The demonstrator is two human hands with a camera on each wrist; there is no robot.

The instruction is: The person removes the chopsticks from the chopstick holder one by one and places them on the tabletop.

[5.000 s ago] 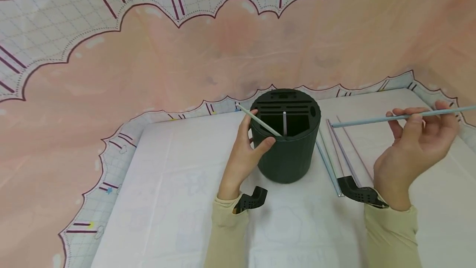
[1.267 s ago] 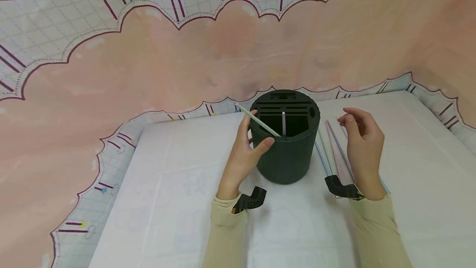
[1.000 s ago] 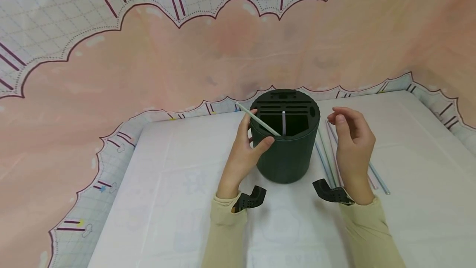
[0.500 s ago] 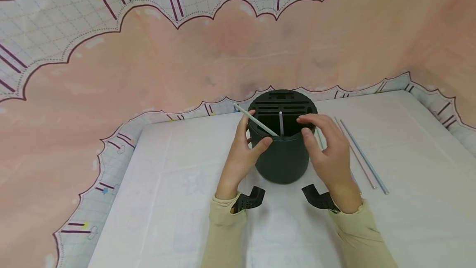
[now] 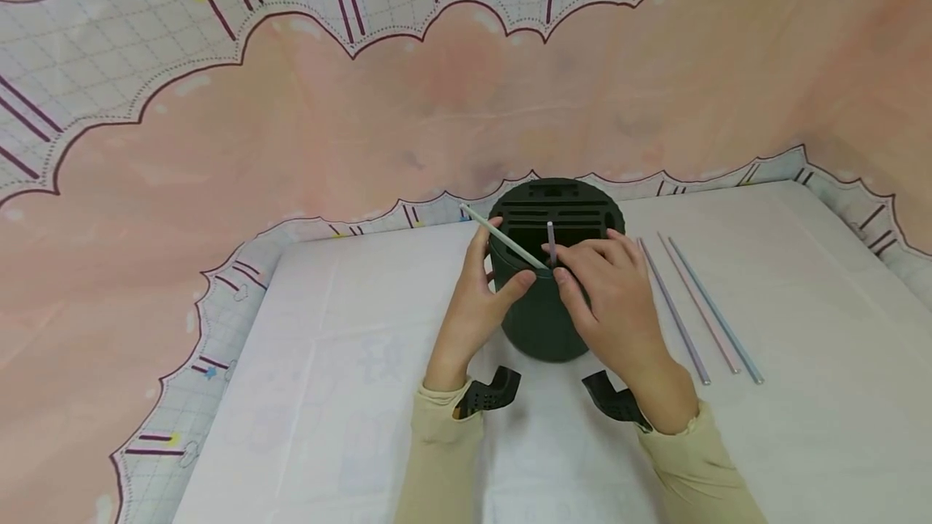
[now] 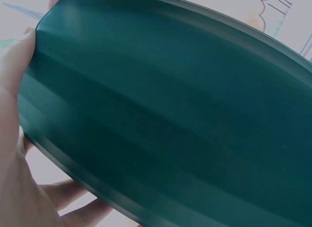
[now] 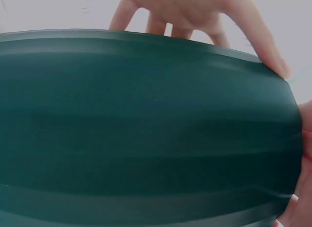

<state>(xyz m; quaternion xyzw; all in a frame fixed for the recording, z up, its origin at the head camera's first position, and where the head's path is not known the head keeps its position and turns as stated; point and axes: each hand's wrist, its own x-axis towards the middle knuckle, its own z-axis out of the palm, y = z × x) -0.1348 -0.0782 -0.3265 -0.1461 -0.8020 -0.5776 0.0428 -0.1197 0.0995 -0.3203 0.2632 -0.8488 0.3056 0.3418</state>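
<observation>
A dark green, ribless-looking cylindrical holder with slots and an open compartment on top stands upright. My left hand grips its left side, thumb on the front rim; the left wrist view shows this thumb too. A pale green chopstick leans out over the left rim. At the front rim, thumb and forefinger of my right hand close around a lavender chopstick standing in the compartment. In the right wrist view, my right hand shows only partly at the rim.
Right of the holder, a purple chopstick, a pink chopstick and a blue chopstick lie on the white tabletop. My right hand and arm may hide others. A patterned pink cloth lies behind.
Earlier my right hand held a blue chopstick, which now lies farthest right on the table. The right hand then moved left to the holder. My left hand stayed on it.
</observation>
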